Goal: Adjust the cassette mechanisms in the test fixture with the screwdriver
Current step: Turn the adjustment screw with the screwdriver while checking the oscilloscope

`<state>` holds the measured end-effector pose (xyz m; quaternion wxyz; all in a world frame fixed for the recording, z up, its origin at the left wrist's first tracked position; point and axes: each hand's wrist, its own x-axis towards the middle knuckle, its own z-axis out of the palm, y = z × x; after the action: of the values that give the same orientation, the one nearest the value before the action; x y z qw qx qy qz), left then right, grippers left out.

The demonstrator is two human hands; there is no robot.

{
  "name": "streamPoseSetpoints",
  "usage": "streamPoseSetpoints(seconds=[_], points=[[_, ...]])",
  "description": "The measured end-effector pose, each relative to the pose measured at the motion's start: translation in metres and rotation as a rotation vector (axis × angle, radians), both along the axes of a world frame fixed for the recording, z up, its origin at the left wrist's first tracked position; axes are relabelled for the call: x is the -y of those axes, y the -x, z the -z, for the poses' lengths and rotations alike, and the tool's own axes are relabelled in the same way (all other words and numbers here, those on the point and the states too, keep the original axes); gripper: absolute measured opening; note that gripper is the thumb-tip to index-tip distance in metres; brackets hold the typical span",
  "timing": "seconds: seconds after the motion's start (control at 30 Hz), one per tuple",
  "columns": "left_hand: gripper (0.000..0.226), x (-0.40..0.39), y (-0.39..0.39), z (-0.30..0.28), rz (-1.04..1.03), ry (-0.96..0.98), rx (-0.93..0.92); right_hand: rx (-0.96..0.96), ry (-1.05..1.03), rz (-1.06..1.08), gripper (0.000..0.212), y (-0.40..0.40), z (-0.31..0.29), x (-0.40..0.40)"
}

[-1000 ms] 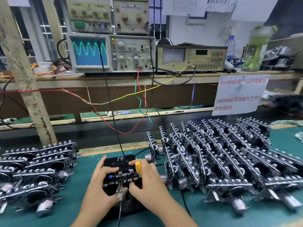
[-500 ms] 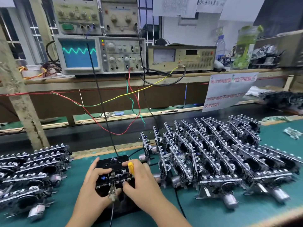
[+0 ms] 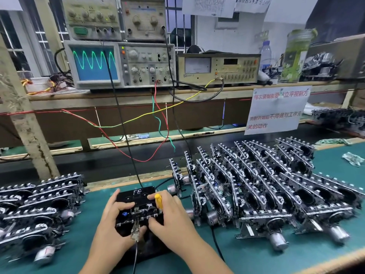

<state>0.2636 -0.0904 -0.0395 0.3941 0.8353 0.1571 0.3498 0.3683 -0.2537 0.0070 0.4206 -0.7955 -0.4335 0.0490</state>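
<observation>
A black test fixture (image 3: 136, 193) marked "FE" lies on the green mat at the front centre, with a cassette mechanism (image 3: 138, 213) seated in it. My left hand (image 3: 113, 224) grips the fixture's left side, thumb near a metal clip (image 3: 135, 231) on a wire. My right hand (image 3: 169, 216) holds a yellow-handled screwdriver (image 3: 158, 200) upright on the mechanism's right side; its tip is hidden behind my fingers.
Several cassette mechanisms (image 3: 266, 186) stand in rows to the right, more lie stacked at the left (image 3: 33, 206). An oscilloscope (image 3: 120, 64) showing a green wave and a meter (image 3: 217, 69) sit on the shelf behind, with wires hanging down. A paper sign (image 3: 276, 110) hangs at the right.
The oscilloscope wave shrank and has grown tall again. Both hands stay on the fixture with the screwdriver in place; the camera view shifted slightly.
</observation>
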Motion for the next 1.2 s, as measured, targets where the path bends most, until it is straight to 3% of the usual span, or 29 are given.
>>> streamPoseSetpoints(seconds=[0.43,0.67,0.8,0.97,1.03,1.2], points=[[0.072,-0.002,0.002,0.0,-0.02,-0.017,-0.039,0.01,0.007,0.017,0.037,0.001,-0.002,-0.002],[0.071,-0.012,0.01,-0.01,0.101,-0.05,-0.107,0.022,-0.008,0.034,0.032,0.002,-0.002,-0.002],[0.061,-0.023,0.019,-0.017,0.181,-0.097,-0.143,0.025,-0.011,0.035,0.031,0.002,-0.002,-0.001],[0.035,-0.015,0.006,-0.041,0.095,-0.063,-0.157,0.045,0.023,0.023,0.035,0.004,-0.01,0.001],[0.021,-0.01,-0.006,-0.061,0.058,-0.105,-0.232,0.065,0.065,-0.008,0.046,0.003,-0.013,0.005],[0.041,-0.012,-0.022,-0.103,-0.001,-0.278,-0.521,0.015,0.0,-0.015,0.066,0.005,-0.011,0.016]])
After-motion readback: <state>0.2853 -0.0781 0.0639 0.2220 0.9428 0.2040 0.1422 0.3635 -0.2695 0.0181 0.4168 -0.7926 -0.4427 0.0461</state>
